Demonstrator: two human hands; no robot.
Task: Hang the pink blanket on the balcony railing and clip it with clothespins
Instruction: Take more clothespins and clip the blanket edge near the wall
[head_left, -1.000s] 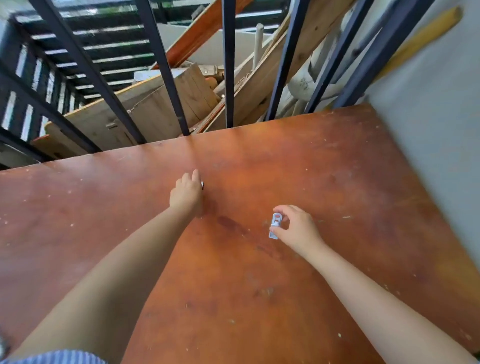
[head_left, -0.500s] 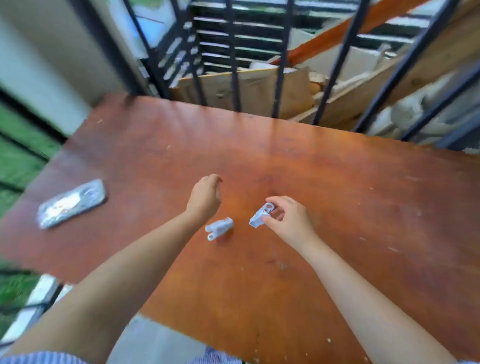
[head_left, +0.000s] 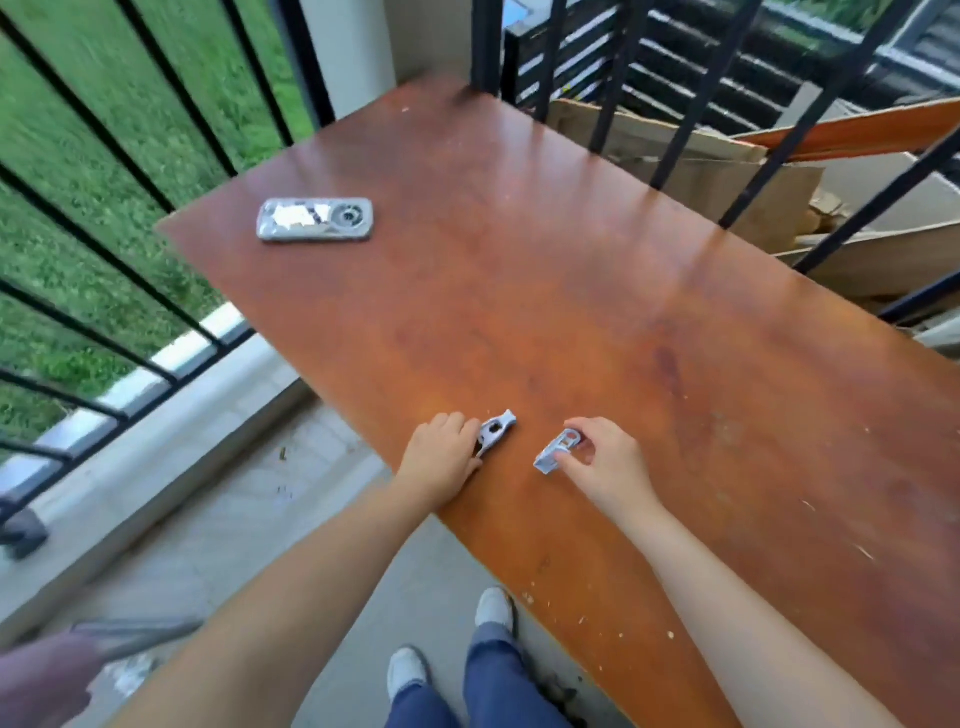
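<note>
Two pale grey-blue clothespins are at the near edge of the brown wooden table. My left hand curls its fingers over the near end of the left clothespin, which lies on the tabletop. My right hand pinches the right clothespin between thumb and fingers, just above the wood. The black balcony railing runs along the left, with grass behind it. A blurred pinkish shape fills the bottom left corner; I cannot tell what it is.
A silver phone-like object lies near the table's far left corner. More black bars stand behind the table, with cardboard and planks piled beyond them. My legs and white shoes stand on the concrete floor beside the table.
The view has swung left and down, bringing the railing and grass into sight. My left hand has closed onto the clothespin that lay loose on the table. My right hand still holds its clothespin.
</note>
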